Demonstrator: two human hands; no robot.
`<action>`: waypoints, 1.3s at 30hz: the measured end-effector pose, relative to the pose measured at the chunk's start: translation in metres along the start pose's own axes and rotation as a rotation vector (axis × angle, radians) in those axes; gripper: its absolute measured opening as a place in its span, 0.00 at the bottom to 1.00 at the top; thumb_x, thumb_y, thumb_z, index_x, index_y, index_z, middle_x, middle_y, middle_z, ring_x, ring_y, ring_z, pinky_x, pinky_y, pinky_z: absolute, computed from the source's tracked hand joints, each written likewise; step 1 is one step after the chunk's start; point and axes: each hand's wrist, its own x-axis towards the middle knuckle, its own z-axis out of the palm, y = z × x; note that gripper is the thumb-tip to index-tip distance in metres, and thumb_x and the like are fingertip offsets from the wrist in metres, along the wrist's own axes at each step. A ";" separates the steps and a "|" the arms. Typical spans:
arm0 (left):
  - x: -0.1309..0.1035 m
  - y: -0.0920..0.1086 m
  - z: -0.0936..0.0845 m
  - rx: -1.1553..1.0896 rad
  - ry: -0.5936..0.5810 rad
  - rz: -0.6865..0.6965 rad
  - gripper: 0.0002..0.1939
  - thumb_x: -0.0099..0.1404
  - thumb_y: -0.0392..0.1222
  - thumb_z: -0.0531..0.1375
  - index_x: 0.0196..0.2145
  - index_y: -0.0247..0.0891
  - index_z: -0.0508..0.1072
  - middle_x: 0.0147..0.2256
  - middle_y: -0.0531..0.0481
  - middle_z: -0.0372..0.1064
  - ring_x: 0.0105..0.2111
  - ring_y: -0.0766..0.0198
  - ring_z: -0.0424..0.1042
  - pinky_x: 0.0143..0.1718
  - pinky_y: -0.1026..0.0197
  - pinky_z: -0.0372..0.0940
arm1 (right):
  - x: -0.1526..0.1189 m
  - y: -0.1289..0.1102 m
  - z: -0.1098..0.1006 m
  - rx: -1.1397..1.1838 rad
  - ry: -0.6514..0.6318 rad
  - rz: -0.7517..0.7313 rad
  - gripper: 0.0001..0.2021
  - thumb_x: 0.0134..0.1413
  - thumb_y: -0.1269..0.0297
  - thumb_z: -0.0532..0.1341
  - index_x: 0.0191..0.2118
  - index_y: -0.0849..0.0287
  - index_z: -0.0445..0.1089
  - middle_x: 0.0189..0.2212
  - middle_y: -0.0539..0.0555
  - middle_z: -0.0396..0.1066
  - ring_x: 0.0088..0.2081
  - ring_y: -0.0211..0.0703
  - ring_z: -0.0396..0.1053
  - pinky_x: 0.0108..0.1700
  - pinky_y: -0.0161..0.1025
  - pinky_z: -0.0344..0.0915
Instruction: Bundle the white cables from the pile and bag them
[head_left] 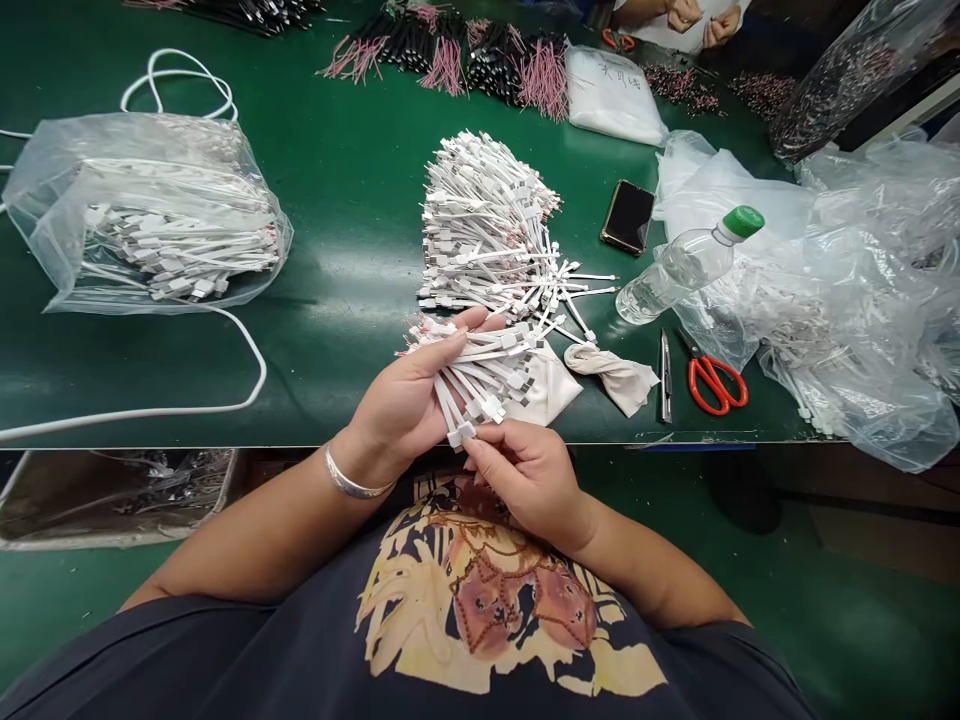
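Note:
A bunch of short white USB cables (480,375) lies fanned across the palm of my left hand (405,400), its thumb over their wire ends. The plugs point right and toward me. Thumb and fingers of my right hand (529,470) pinch one plug at the near edge of that bunch. Just beyond my hands, a large pile of the same white cables (480,230) is stacked on the green table (352,220). Some cables at its right side spread out loosely. Under the bunch, a white cloth (551,385) is partly covered.
At left sits a clear bag of white cables (187,220) near a long white cord (259,370). To the right are a phone (628,216), a bottle (679,270), a twisted cloth (615,375), a cutter knife (665,375), red-handled scissors (716,385) and plastic bags (840,280). Another person's hands (697,18) show across the table.

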 end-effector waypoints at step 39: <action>0.004 0.041 -0.001 0.677 -0.293 0.264 0.15 0.63 0.37 0.56 0.47 0.36 0.73 0.49 0.42 0.71 0.53 0.52 0.67 0.58 0.49 0.56 | 0.002 0.013 -0.009 0.790 -0.451 0.671 0.16 0.45 0.57 0.67 0.35 0.66 0.72 0.21 0.51 0.73 0.16 0.31 0.68 0.14 0.23 0.56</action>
